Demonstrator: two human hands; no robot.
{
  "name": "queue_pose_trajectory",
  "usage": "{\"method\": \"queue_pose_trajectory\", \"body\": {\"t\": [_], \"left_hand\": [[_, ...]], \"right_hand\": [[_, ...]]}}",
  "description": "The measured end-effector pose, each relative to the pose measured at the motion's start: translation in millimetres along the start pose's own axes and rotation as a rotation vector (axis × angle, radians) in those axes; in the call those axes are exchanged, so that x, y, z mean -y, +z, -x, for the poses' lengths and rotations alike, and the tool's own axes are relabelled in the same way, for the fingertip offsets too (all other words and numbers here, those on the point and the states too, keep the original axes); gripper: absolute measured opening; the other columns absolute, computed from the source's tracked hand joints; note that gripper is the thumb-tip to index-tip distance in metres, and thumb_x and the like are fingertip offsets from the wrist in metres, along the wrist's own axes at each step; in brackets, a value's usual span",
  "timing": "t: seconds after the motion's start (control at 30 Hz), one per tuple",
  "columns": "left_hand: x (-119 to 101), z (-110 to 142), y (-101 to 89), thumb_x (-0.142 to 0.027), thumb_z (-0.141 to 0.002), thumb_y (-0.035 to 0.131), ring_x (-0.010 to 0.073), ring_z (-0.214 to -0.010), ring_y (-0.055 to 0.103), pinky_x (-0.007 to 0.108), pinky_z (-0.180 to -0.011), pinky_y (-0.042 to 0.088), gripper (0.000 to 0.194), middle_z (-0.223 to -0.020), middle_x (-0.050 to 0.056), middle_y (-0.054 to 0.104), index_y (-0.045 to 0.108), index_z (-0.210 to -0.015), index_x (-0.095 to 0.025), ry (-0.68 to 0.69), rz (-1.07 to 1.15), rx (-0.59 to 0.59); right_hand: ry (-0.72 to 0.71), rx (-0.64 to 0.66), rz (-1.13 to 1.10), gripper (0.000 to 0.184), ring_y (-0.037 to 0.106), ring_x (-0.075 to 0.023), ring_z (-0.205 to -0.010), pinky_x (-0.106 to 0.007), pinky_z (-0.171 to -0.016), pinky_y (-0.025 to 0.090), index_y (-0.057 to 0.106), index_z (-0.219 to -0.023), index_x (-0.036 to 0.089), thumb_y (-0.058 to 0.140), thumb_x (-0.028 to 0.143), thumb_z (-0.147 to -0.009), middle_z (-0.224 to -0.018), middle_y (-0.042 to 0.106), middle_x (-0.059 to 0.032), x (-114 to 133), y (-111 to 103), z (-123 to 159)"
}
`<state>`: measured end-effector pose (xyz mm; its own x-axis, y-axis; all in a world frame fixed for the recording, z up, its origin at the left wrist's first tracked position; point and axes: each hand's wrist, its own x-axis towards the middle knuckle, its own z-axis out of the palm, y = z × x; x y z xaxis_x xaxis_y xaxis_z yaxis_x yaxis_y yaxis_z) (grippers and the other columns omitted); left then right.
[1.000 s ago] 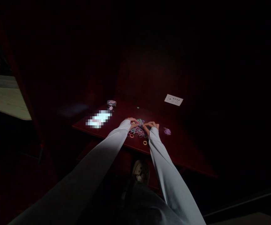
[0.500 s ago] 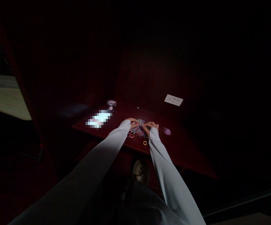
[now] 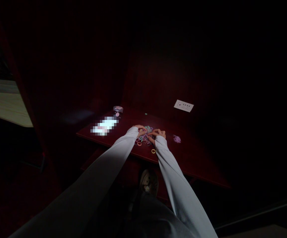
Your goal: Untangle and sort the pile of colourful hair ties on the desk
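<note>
A loose pile of small colourful hair ties (image 3: 145, 142) in pink, purple and green lies on the dark red table (image 3: 123, 142). My left hand (image 3: 140, 129) is at the pile's left side, its fingers and thumb bent into a pinch. From the right, my right hand (image 3: 158, 134) reaches over the pile with thumb and forefinger close together. The fingertips of both hands nearly meet above the hair ties; what lies between them is too small to make out. An orange hair tie (image 3: 139, 144) and a yellow hair tie (image 3: 153, 151) lie at the pile's near edge.
To the right sits a small purple heap (image 3: 177, 138). A lit, pixelated screen (image 3: 105, 126) lies at the left, with a round clear container (image 3: 118, 109) behind it. One green ring (image 3: 145, 114) is farther back. A white socket plate (image 3: 184, 105) is on the wall.
My right hand has shifted slightly left, its fingertips deeper over the pile. My left hand stays almost where it was.
</note>
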<state>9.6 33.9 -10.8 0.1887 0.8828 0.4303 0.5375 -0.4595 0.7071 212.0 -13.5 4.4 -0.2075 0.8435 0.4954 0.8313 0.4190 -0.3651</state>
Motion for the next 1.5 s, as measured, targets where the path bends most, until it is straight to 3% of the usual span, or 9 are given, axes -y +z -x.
{"method": "queue_pose_trajectory", "body": {"t": [0.23,0.4,0.6,0.8,1.03,1.5], "left_hand": [[-1,0,-0.3,-0.035,-0.081,0.08,0.0175,-0.084,0.07,0.024,-0.08,0.057,0.022,-0.089,0.0,0.079,0.086,-0.099,-0.023,-0.067,0.015,0.015],[-6,3,-1.7,-0.033,-0.083,0.078,0.0174,-0.086,0.068,0.026,-0.082,0.056,0.022,-0.098,0.001,0.079,0.086,-0.101,-0.023,-0.056,-0.013,0.009],[-16,9,-1.0,-0.038,-0.089,0.075,0.0225,-0.107,0.062,0.035,-0.102,0.048,0.013,-0.109,0.001,0.08,0.083,-0.09,-0.028,-0.083,-0.157,-0.039],[-23,14,-1.0,-0.039,-0.095,0.072,0.0254,-0.116,0.058,0.041,-0.108,0.042,0.016,-0.12,0.001,0.079,0.082,-0.091,-0.028,-0.103,-0.146,-0.048],[-21,15,1.9,-0.04,-0.092,0.076,0.0242,-0.118,0.057,0.039,-0.11,0.041,0.012,-0.116,-0.001,0.079,0.084,-0.093,-0.032,-0.059,-0.121,-0.054],[-16,10,0.4,-0.031,-0.09,0.076,0.0229,-0.111,0.061,0.034,-0.104,0.047,0.009,-0.113,0.002,0.08,0.083,-0.085,-0.027,-0.036,-0.109,-0.047]], "right_hand": [[0.011,-0.011,-0.021,0.011,0.048,-0.0272,-0.107,-0.042,-0.098,0.039,0.085,-0.088,0.031,0.076,0.038,-0.09,-0.108,0.068,-0.0063,0,1,-2],[0.045,-0.043,-0.013,0.009,0.049,-0.0267,-0.108,-0.042,-0.1,0.04,0.084,-0.087,0.03,0.076,0.035,-0.089,-0.108,0.07,-0.005,-2,2,-4],[0.025,-0.071,-0.048,0.007,0.051,-0.0278,-0.108,-0.042,-0.099,0.042,0.083,-0.084,0.03,0.079,0.034,-0.088,-0.106,0.071,-0.0049,-4,3,-5],[-0.002,-0.058,-0.045,0.007,0.052,-0.028,-0.109,-0.043,-0.1,0.042,0.082,-0.084,0.031,0.078,0.033,-0.089,-0.107,0.072,-0.0049,-1,2,-5],[-0.054,-0.005,-0.02,0.009,0.052,-0.0275,-0.109,-0.043,-0.101,0.041,0.083,-0.091,0.029,0.074,0.033,-0.09,-0.108,0.073,-0.006,7,-3,-2],[-0.056,-0.019,0.008,0.01,0.052,-0.0262,-0.105,-0.04,-0.099,0.041,0.084,-0.09,0.03,0.075,0.034,-0.09,-0.104,0.072,-0.005,5,-1,-4]]}}
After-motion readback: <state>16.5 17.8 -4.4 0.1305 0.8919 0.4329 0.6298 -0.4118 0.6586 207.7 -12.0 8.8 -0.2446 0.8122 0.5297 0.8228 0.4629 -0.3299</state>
